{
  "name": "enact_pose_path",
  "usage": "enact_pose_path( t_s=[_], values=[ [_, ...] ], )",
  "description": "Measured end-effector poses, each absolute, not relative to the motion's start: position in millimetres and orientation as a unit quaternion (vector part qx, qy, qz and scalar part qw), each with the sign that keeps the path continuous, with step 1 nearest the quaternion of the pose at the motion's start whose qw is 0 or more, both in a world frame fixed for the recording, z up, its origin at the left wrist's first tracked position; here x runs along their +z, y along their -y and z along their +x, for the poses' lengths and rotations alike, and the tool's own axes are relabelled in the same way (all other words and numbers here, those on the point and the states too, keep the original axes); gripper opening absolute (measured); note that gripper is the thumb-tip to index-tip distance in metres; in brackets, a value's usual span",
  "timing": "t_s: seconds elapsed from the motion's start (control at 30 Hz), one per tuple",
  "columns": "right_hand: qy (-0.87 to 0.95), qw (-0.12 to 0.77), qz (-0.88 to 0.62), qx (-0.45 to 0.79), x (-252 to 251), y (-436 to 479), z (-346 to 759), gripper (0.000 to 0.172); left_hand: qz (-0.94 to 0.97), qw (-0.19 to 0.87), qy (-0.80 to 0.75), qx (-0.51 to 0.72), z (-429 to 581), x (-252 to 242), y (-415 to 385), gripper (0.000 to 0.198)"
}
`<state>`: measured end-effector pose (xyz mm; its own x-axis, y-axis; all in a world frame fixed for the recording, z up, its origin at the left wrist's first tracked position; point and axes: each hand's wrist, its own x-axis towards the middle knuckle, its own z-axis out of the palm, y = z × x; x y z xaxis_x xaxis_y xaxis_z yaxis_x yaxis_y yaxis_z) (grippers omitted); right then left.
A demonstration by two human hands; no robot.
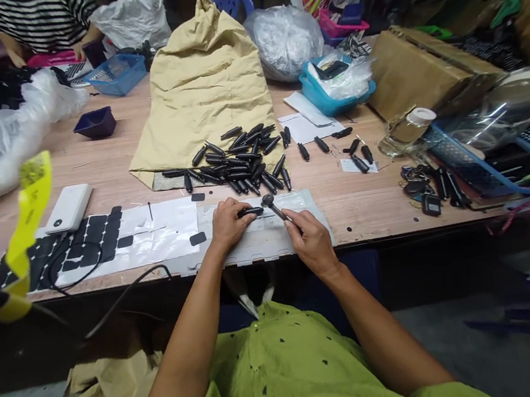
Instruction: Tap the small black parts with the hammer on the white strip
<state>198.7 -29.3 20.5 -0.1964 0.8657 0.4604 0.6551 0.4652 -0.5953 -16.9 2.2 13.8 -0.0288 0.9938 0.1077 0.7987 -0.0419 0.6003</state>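
My left hand (230,222) is closed round a black pen-shaped part (250,212) that lies sideways over a pale plastic-covered pad (271,240) at the table's front edge. In my right hand (309,235) is a small dark tool with a round head (268,200), which looks like a little hammer. Its head is close to the tip of the black part; whether they touch I cannot tell. Just beyond my hands lies a pile of similar black parts (239,159), partly on the mouth of a beige cloth bag (207,81).
On the left are a sheet of black stickers (96,240), a white power bank (68,208) and a dark tray (94,123). To the right stand a blue basket (336,91), a cardboard box (420,69) and a bottle (407,131). Another person in a striped shirt (42,19) sits across.
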Motion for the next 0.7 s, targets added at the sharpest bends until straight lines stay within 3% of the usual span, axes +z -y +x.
enact_pose_path(
  t_s=[0.7],
  values=[
    [0.790, 0.350, -0.485, 0.133, 16.6, 27.0, 174.6, 0.034, 0.658, 0.182, -0.689, 0.242, -10.6, 15.2, -2.8, 0.010]
  ],
)
